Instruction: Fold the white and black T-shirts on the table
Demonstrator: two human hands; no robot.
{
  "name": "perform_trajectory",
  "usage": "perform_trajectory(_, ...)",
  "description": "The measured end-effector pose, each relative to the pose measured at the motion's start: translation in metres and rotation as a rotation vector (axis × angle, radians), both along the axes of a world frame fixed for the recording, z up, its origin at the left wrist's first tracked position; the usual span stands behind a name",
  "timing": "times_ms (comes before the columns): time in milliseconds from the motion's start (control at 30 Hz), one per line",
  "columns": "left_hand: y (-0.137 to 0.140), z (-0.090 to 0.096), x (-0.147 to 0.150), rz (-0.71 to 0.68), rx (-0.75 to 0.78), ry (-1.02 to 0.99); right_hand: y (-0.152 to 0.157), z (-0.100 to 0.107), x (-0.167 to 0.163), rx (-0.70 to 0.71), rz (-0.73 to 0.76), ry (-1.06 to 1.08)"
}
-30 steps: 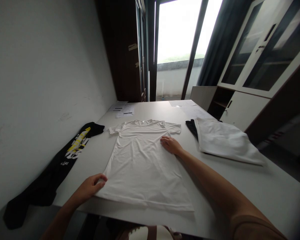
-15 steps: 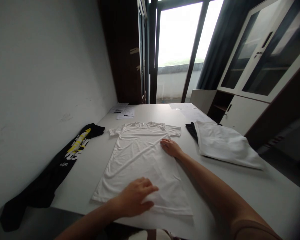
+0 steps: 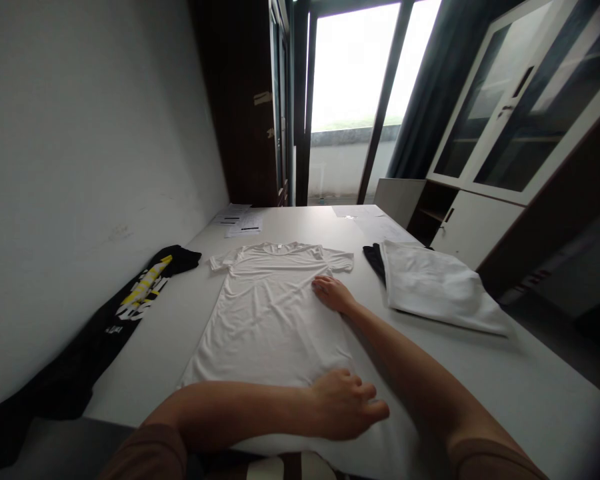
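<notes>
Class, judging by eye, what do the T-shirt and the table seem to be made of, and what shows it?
T-shirt: probably thin, matte knit fabric, soft creases across it; cotton or synthetic is unclear.
Table: perhaps laminate, smooth, pale, with sheen towards the window.

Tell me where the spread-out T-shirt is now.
In the head view, the T-shirt lies on the table between the black garment on the left and the white cloth on the right, with the right hand at its right edge.
</notes>
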State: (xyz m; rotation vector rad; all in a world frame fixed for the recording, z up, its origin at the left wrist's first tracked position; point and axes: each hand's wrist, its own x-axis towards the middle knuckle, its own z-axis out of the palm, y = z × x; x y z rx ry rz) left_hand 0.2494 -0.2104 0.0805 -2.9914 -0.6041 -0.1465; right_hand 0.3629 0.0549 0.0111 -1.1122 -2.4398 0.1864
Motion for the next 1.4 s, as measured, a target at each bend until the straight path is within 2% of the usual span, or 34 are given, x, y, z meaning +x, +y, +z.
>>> perform_trajectory(167, 0.007, -0.002, -0.009, 0.026, -0.152, -0.056, 0.0, 0.0, -0.001, -0.003, 0.003, 0.003)
perform_trajectory(267, 0.008, -0.001, -0.014, 0.094, -0.222, -0.09, 0.0, 0.001, -0.001, -0.008, 0.003, 0.011)
perform_trajectory(400, 0.005, 0.005, -0.015, 0.159, -0.164, -0.09, 0.0, 0.001, -0.001, -0.009, -0.003, 0.0)
perform_trajectory(667, -0.01, 0.01, -0.015, 0.091, -0.014, -0.035, -0.001, 0.002, -0.001, -0.004, -0.002, 0.002)
perform_trajectory(767, -0.013, 0.011, -0.013, 0.083, -0.026, -0.047, -0.001, 0.001, -0.001, 0.006, 0.006, 0.008)
perform_trajectory(967, -0.01, 0.006, -0.015, 0.189, -0.012, -0.042, 0.0, -0.001, -0.001, 0.02, -0.003, 0.003)
perform_trajectory(1400, -0.011, -0.003, -0.012, 0.188, -0.066, -0.034, 0.0, 0.001, -0.001, 0.004, -0.01, -0.001)
